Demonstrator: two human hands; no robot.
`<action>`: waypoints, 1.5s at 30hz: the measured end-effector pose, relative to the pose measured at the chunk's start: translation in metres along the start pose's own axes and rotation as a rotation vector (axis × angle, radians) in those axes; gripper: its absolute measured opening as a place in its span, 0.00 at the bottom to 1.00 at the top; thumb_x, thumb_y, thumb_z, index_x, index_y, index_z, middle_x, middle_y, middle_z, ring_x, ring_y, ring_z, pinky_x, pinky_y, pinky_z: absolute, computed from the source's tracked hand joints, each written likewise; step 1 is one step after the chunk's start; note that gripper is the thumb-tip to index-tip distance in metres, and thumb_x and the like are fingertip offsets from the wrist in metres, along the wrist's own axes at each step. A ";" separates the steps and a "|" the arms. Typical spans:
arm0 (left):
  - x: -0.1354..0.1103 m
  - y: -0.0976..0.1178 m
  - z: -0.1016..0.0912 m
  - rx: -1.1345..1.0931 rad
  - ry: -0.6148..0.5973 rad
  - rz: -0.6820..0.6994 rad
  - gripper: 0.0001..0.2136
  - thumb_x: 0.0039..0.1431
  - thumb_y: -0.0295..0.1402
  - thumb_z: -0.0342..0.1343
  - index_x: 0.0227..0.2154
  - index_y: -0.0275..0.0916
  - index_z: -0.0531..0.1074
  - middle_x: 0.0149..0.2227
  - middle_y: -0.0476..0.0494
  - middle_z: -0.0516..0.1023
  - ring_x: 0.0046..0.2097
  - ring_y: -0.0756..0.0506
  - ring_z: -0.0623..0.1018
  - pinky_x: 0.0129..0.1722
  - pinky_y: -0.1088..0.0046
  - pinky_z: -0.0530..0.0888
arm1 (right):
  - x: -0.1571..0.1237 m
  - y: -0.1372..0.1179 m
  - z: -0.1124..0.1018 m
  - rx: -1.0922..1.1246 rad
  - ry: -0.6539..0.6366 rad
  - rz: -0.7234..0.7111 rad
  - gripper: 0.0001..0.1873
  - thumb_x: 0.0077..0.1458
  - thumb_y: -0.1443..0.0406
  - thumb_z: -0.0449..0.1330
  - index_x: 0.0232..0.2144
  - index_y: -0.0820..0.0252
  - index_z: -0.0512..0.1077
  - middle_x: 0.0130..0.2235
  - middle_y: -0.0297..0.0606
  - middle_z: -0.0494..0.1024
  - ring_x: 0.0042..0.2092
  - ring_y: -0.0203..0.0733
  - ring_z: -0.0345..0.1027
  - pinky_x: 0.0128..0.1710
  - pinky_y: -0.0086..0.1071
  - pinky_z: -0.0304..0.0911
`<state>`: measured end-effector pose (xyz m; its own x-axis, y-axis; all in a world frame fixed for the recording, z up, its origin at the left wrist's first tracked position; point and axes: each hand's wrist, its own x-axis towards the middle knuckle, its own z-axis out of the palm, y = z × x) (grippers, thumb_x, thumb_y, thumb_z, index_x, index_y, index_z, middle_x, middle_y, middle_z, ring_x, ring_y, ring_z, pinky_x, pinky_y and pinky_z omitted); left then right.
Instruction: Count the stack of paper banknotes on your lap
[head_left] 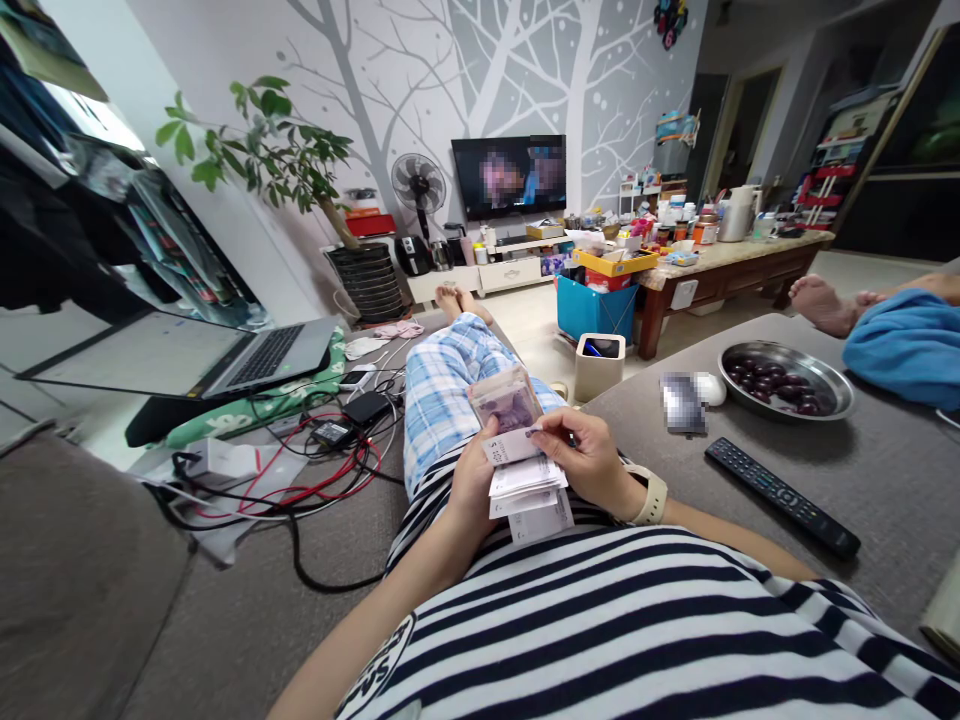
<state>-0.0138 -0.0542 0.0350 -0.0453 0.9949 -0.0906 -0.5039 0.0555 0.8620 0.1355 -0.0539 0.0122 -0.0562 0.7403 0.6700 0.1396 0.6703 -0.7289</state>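
Observation:
A bundle of banknotes (508,402) is held above my lap, its far notes standing up and several nearer ones folded down toward my belly. My left hand (474,478) grips the bundle from its left side, thumb on top. At the right edge of the notes, my right hand (589,455) pinches a note between thumb and fingers. A pale watch (651,495) is on my right wrist. Beneath the notes are my striped shirt (600,620) and blue checked trousers (442,385).
Tangled cables (337,450) and an open laptop (262,365) lie on the sofa at left. To the right are a remote control (780,495), a metal bowl (840,400) of dark fruit, and another person's foot (821,303). A small bin (598,375) and a cluttered table (750,255) stand ahead.

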 end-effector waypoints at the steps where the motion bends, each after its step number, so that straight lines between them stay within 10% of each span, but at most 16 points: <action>1: 0.001 -0.002 -0.001 -0.010 -0.004 -0.015 0.16 0.47 0.31 0.70 0.41 0.38 0.80 0.20 0.53 0.76 0.21 0.48 0.73 0.22 0.74 0.70 | 0.000 0.000 0.000 -0.005 -0.003 -0.003 0.10 0.60 0.58 0.62 0.31 0.57 0.75 0.26 0.32 0.74 0.27 0.36 0.62 0.30 0.32 0.60; 19: 0.008 -0.009 -0.006 -0.023 -0.049 -0.082 0.12 0.53 0.41 0.67 0.30 0.35 0.79 0.20 0.49 0.77 0.21 0.48 0.74 0.25 0.73 0.74 | 0.001 -0.002 -0.003 -0.030 -0.042 -0.045 0.15 0.63 0.55 0.58 0.29 0.58 0.74 0.27 0.34 0.74 0.29 0.37 0.64 0.33 0.32 0.61; 36: 0.016 -0.015 -0.004 -0.101 -0.096 -0.057 0.14 0.56 0.38 0.62 0.39 0.32 0.79 0.40 0.36 0.85 0.50 0.37 0.82 0.52 0.62 0.77 | 0.001 -0.005 -0.004 0.134 -0.172 -0.088 0.28 0.69 0.50 0.48 0.24 0.58 0.73 0.27 0.37 0.74 0.30 0.39 0.66 0.34 0.34 0.61; 45: 0.005 -0.004 0.001 -0.045 -0.044 -0.036 0.11 0.43 0.34 0.71 0.28 0.35 0.77 0.27 0.44 0.83 0.36 0.40 0.83 0.36 0.71 0.78 | 0.003 0.002 0.000 -0.024 0.063 0.117 0.17 0.56 0.56 0.66 0.23 0.57 0.66 0.23 0.27 0.65 0.25 0.34 0.57 0.27 0.30 0.53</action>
<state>-0.0109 -0.0493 0.0316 0.0105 0.9951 -0.0980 -0.5428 0.0880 0.8352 0.1355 -0.0503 0.0124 0.0240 0.8082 0.5885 0.1653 0.5773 -0.7996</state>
